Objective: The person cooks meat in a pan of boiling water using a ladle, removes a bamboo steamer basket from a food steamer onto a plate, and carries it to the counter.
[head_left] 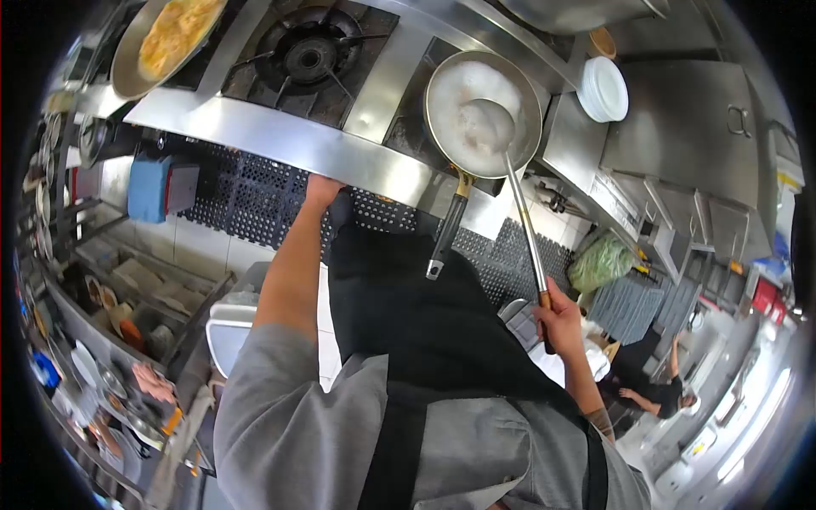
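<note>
My right hand (561, 321) is wrapped round the brown handle of a long metal ladle (529, 223). The ladle's bowl rests in white foamy liquid (474, 93) inside a frying pan (537, 127) on the right part of the stove. The pan's black handle (448, 228) points toward my body, with no hand on it. My left hand (323, 189) is at the front edge of the steel stove (280, 140), its fingers hidden by the edge.
An unlit burner (310, 56) lies left of the pan. Another pan (127, 66) with yellow-orange food (172, 38) is at the upper left. White bowls (603, 89) are stacked at the right. Another person (663, 393) is at the far right.
</note>
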Demonstrator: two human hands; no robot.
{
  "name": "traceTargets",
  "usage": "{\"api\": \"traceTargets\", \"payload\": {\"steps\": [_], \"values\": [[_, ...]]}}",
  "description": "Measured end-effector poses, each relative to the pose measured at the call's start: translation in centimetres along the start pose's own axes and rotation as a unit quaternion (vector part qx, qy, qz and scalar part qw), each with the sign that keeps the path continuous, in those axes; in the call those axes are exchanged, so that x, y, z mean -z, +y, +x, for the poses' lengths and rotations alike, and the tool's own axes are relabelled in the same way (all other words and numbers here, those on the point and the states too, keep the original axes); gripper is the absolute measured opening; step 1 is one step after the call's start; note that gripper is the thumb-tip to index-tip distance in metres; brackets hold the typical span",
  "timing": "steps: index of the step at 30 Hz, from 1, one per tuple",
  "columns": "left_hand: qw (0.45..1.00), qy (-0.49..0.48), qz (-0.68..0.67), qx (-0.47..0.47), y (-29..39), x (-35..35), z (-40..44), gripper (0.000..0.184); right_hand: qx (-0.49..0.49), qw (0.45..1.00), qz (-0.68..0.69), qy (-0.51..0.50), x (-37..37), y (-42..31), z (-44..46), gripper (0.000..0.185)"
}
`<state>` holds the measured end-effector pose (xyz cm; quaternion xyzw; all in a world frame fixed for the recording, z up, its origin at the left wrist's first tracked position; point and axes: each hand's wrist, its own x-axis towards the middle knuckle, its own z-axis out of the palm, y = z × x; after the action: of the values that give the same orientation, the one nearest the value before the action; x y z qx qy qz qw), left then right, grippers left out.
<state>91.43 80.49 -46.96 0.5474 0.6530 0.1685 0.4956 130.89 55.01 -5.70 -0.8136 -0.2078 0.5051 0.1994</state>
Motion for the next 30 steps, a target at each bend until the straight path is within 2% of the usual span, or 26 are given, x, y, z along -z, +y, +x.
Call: {"api": "traceTargets", "payload": {"steps": [1, 2, 3, 4, 5, 7, 8, 9, 11, 15, 17, 18, 20, 21, 23, 27, 30], "values": [[0.987, 0.018, 0.103, -0.118, -3.5, -1.3, 2.4, 0.056, -0.017, 1.0, 0.001, 0.022, -1.6, 0.2, -0.8, 0.071], [0.95, 0.036, 0.2, -0.236, -5.5, -2.1, 3.8, 0.049, -0.027, 0.999, -0.004, 0.034, -3.0, -0.2, -1.5, 0.071], [0.949, 0.024, 0.2, -0.242, -3.3, -0.9, 3.2, 0.049, -0.037, 0.998, -0.008, 0.047, -4.3, -0.5, -2.3, 0.071], [0.995, -0.057, 0.054, -0.063, -1.1, 0.3, 2.2, 0.042, -0.048, 0.997, -0.021, 0.062, -5.2, -0.6, -2.9, 0.07], [0.979, -0.134, -0.092, 0.124, 0.4, 1.0, 1.7, 0.037, -0.054, 0.996, -0.015, 0.069, -5.9, -0.4, -3.3, 0.07], [0.981, -0.164, -0.063, 0.085, -1.7, 0.8, 2.6, 0.034, 0.048, 0.981, -0.137, 0.129, -7.2, 0.3, -3.9, 0.066], [0.981, -0.182, -0.039, 0.048, -3.2, 0.3, 2.9, 0.033, 0.169, 0.947, -0.21, 0.174, -7.6, 0.1, -3.9, 0.063], [0.981, -0.187, -0.034, 0.048, -4.3, -0.3, 2.8, 0.033, 0.163, 0.949, -0.207, 0.175, -8.0, -0.6, -4.2, 0.063], [0.991, -0.085, 0.078, -0.07, -4.9, -0.8, 2.3, 0.033, 0.05, 0.953, -0.229, 0.189, -8.6, -3.0, -4.8, 0.062], [0.976, -0.096, 0.17, -0.094, -2.5, 0.1, 1.3, 0.033, 0.065, 0.947, -0.213, 0.233, -9.2, -3.2, -3.3, 0.061], [0.969, -0.038, 0.215, -0.116, -1.3, 0.5, 0.5, 0.038, 0.062, 0.946, -0.198, 0.249, -9.3, -4.0, -2.1, 0.061], [0.968, -0.041, 0.216, -0.119, -0.6, 0.7, 0.2, 0.038, 0.071, 0.945, -0.195, 0.253, -9.2, -4.3, -1.4, 0.061], [0.981, -0.03, 0.192, 0.021, 0.8, 1.0, -0.4, 0.041, 0.083, 0.942, -0.207, 0.251, -8.8, -5.4, -0.4, 0.062], [0.981, -0.03, 0.192, 0.019, 1.6, 1.2, -0.6, 0.041, 0.083, 0.942, -0.207, 0.252, -8.6, -5.5, 0.1, 0.062], [0.976, -0.036, 0.199, 0.077, 2.5, 1.4, -0.9, 0.044, 0.104, 0.937, -0.224, 0.246, -8.1, -5.6, 0.8, 0.062], [0.975, -0.03, 0.207, 0.076, 2.6, 1.1, -1.4, 0.04, 0.138, 0.932, -0.248, 0.225, -7.5, -5.5, 1.4, 0.06], [0.986, -0.015, 0.132, 0.097, 1.8, 0.6, -1.9, 0.051, 0.156, 0.939, -0.238, 0.194, -7.3, -4.9, 1.1, 0.06]]}}
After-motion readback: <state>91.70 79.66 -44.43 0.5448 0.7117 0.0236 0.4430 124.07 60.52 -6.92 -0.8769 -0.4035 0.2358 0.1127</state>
